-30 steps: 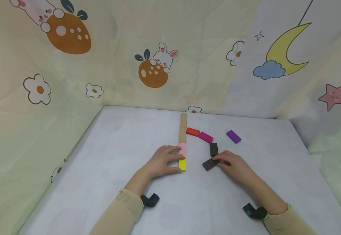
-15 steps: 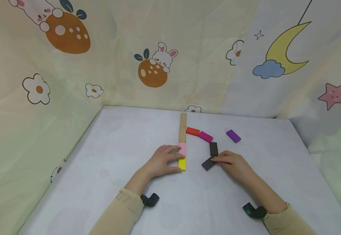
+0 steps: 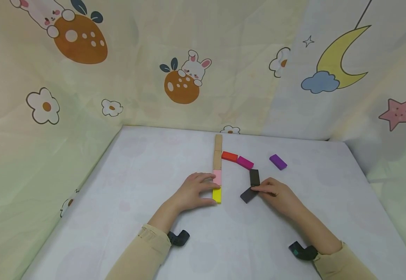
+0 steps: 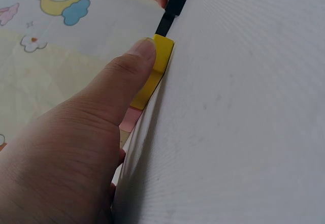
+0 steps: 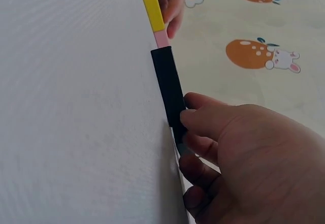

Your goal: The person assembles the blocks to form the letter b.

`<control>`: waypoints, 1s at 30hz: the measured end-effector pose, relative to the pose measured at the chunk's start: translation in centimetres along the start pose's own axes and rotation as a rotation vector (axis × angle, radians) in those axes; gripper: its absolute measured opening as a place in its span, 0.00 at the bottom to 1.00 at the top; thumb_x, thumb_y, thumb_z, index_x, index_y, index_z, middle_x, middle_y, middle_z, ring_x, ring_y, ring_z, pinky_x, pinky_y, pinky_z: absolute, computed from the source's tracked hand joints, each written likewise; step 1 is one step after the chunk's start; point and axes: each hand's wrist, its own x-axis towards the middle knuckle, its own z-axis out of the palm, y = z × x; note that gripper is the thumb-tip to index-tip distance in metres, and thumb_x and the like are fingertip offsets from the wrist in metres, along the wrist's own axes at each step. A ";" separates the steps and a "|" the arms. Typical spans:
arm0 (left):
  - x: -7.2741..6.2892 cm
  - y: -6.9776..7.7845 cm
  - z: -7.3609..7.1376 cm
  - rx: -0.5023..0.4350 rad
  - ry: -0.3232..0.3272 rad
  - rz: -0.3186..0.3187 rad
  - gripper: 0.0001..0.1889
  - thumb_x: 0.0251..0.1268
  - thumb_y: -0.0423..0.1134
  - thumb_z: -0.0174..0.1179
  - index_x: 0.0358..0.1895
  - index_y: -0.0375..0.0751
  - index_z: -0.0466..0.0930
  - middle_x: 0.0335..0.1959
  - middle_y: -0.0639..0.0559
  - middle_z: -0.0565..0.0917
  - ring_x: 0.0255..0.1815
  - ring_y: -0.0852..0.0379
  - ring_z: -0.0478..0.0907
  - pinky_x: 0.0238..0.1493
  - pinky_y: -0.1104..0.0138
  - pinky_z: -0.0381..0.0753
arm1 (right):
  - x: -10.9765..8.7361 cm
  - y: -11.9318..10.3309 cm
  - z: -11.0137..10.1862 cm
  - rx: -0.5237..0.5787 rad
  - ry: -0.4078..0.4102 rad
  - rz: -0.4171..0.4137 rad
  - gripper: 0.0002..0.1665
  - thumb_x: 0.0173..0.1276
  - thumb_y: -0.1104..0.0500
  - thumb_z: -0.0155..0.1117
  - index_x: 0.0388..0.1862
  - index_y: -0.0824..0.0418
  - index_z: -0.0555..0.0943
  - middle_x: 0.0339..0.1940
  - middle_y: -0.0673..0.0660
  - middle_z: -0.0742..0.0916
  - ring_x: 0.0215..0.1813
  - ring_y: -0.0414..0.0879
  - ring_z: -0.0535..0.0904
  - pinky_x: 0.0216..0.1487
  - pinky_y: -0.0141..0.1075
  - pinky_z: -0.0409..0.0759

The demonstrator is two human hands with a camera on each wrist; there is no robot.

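My right hand [image 3: 277, 195] pinches the right end of a dark rectangular block [image 3: 248, 195] between thumb and fingers. This block lies slanted, its far corner meeting another dark block [image 3: 254, 177]. In the right wrist view, the thumb [image 5: 203, 122] is against the dark block's side. My left hand [image 3: 194, 191] rests at the near end of a straight row, fingers spread over a pink block [image 3: 217, 177] and a yellow block [image 3: 216, 196]. Its thumb [image 4: 133, 61] touches the yellow block in the left wrist view. Two plain wooden blocks [image 3: 218, 151] continue the row away from me.
From the wooden blocks, a red block [image 3: 229, 156] and a magenta block [image 3: 245, 162] curve toward the dark ones. A purple block [image 3: 277, 162] lies apart at the right. Printed cloth [image 3: 189, 116] walls the white tabletop [image 3: 136, 163] at back and sides.
The slanted dark block has shifted very slightly left in my right hand, and the fingers on it have drawn closer together. My left hand and the other blocks stay put.
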 end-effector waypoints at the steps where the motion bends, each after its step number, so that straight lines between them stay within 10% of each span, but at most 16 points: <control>1: 0.0 0.0 0.0 -0.002 0.002 0.001 0.29 0.58 0.65 0.63 0.65 0.74 0.73 0.73 0.63 0.66 0.74 0.55 0.60 0.78 0.50 0.56 | 0.0 0.0 0.0 -0.005 0.006 -0.013 0.20 0.68 0.62 0.65 0.52 0.39 0.87 0.47 0.46 0.82 0.48 0.42 0.78 0.48 0.38 0.82; 11: 0.0 -0.1 0.1 -0.003 0.007 0.000 0.29 0.58 0.66 0.64 0.65 0.75 0.73 0.73 0.64 0.66 0.74 0.56 0.60 0.78 0.51 0.56 | -0.2 0.4 -0.2 -0.016 0.018 -0.100 0.21 0.66 0.61 0.67 0.54 0.39 0.85 0.66 0.47 0.78 0.51 0.42 0.79 0.46 0.34 0.81; 30: 0.0 0.0 0.1 0.010 0.005 0.008 0.29 0.58 0.66 0.64 0.64 0.74 0.74 0.73 0.63 0.67 0.74 0.55 0.61 0.78 0.50 0.56 | -0.1 0.6 -0.1 0.043 -0.053 -0.009 0.22 0.71 0.61 0.62 0.55 0.37 0.84 0.66 0.47 0.78 0.69 0.54 0.74 0.63 0.53 0.78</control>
